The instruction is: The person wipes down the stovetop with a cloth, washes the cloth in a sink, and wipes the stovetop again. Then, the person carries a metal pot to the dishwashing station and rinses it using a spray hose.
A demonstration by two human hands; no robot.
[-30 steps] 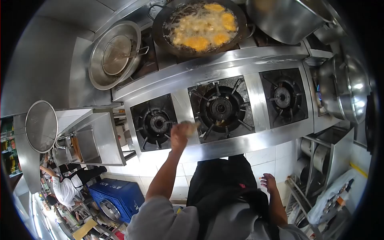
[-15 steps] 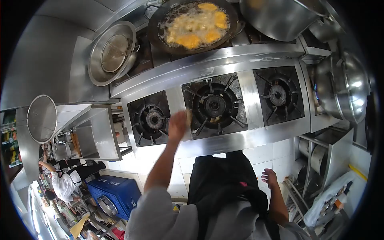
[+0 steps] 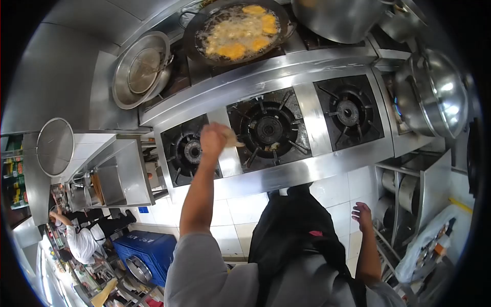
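Observation:
My left hand (image 3: 214, 139) is closed on a beige cloth (image 3: 232, 138), partly hidden by the fingers and slightly blurred. It is over the steel strip between the left burner (image 3: 192, 152) and the middle burner (image 3: 269, 130). Out to the side, above the floor, my right hand (image 3: 362, 215) hangs with its fingers apart and slightly curled, holding nothing. No pan sits on these two burners; small scraps lie around the middle one.
Behind the burners, a wok (image 3: 192, 43) holds golden pieces in bubbling oil. A large pot (image 3: 337, 20) stands beside it, and a steel bowl with a strainer (image 3: 118, 87) to its left. Steel bowls (image 3: 434, 97) stand at right. Another person (image 3: 82, 240) works far left, near a blue box (image 3: 153, 250).
My left hand has moved left with the cloth, from the middle burner's edge towards the left burner. My right hand has shifted slightly outward and up. The view has turned a little.

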